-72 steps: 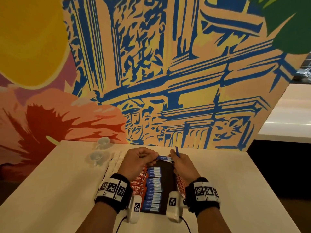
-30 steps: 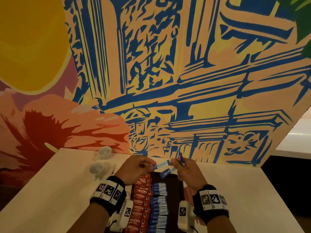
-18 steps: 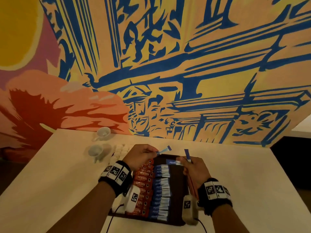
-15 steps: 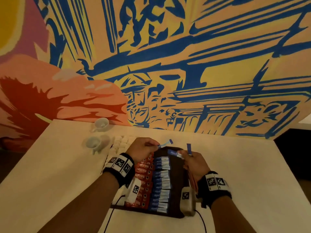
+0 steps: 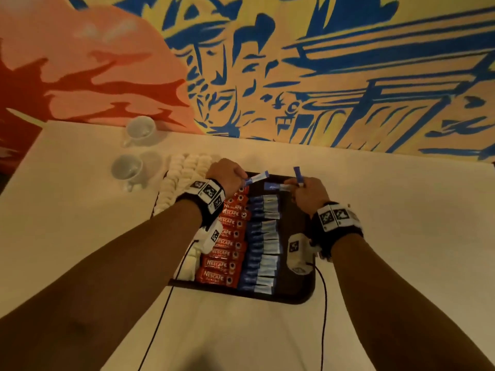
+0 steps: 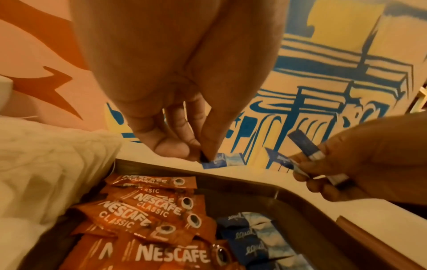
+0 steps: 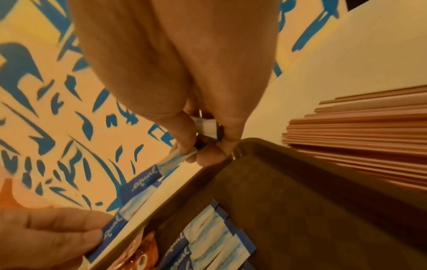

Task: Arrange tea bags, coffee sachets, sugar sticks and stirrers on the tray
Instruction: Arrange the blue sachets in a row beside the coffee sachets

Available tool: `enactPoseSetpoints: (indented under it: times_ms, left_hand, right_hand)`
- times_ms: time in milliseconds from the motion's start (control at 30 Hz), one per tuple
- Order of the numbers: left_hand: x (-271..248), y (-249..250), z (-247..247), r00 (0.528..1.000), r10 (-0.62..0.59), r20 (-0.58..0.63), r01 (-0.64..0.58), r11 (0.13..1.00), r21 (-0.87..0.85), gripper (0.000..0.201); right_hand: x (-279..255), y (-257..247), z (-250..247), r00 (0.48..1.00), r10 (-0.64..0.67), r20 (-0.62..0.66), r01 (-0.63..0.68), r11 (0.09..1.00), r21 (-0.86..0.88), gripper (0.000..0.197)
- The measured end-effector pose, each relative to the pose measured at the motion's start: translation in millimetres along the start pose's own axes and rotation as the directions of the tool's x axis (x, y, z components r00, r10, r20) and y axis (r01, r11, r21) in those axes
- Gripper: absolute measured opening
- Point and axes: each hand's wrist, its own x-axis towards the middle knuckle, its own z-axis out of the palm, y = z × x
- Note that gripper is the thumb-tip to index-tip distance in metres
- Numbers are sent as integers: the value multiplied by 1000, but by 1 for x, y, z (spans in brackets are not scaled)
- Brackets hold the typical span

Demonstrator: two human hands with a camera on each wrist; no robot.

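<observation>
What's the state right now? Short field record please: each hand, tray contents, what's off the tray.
left hand: pinches one blue sugar stick over tray's far end
right hand: holds several blue sugar sticks
tray: column of red coffee sachets, column of blue sugar sticks beside it, right part bare
stirrers: stacked on table, right of tray
cups: two, far left

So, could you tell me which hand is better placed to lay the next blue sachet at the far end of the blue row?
Probably the left hand: it pinches a single blue sachet above that end, whereas the right hand holds several.

Head above — wrists close, tray [image 5: 300, 298] shared
</observation>
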Motion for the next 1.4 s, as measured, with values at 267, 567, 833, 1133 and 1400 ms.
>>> enactPoseSetpoints:
  times_ms: [267,567,833,1133,1400]
  left_hand:
    - [34,6,25,997,82,7,-81,976,201,14]
    - [51,2,39,996,85,16,-87,959,269,10]
    - [53,4,37,994,104,-37,-91,961,260,7]
    - [43,8,26,986,162,-48,-157,983,98,4]
    - [21,32,14,962,208,179,-122,909,-399,23]
  right_hand:
    - [34,-1,20,998,47,-38,-52,984,-172,24]
    - [48,6,32,995,48,-89,-71,960,-269,18]
    - [50,9,35,994,49,-102,-73,965,-250,21]
    - [44,8,30,989,-1,-146,-29,980,-198,19]
    - [25,-6,21,960,-224,-167,196,966,-169,18]
